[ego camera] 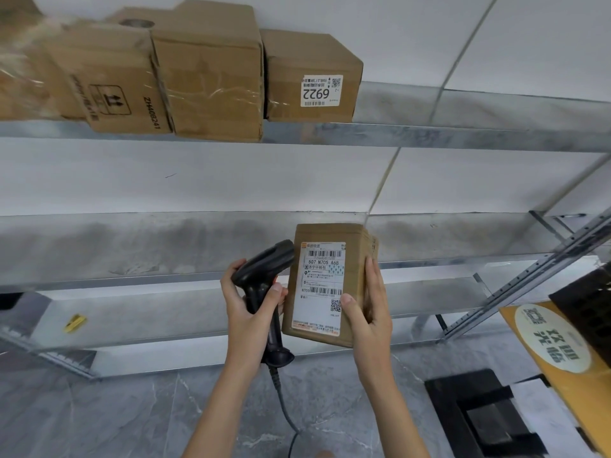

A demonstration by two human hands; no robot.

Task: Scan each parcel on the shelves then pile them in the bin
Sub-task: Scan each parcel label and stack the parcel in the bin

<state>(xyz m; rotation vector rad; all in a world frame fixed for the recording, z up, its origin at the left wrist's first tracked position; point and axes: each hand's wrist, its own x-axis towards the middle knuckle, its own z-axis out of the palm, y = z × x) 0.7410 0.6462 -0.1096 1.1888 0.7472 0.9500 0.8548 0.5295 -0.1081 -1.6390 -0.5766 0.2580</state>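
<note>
step: scanning the parcel (325,282), label facing the camera
parcel place: being held up in front of the lower shelf (132,246), clear of it, long axis upright, tilting slightly
right hand (368,309): gripping the parcel's right edge, thumb pressing on the label (319,285) near the QR code, fingers wrapping behind
left hand (246,309): curling round the grip of the scanner (264,282), thumb lying on the front of the handle
key relation: scanner head sitting just left of the parcel, nose pointing up-right toward the top barcode, nearly touching the label's left edge; looking too close and too oblique to be reading well, though the angle is hard to judge from this wide view
scan light: cannot tell if a beam is showing
cord: hanging down from the scanner handle toward the floor
remaining: three or so boxes (211,77) sitting on the upper shelf (463,137), left ones blurring
bin: probably the dark and yellow thing (562,342) lying at lower right, on the parcel hand's side
</note>
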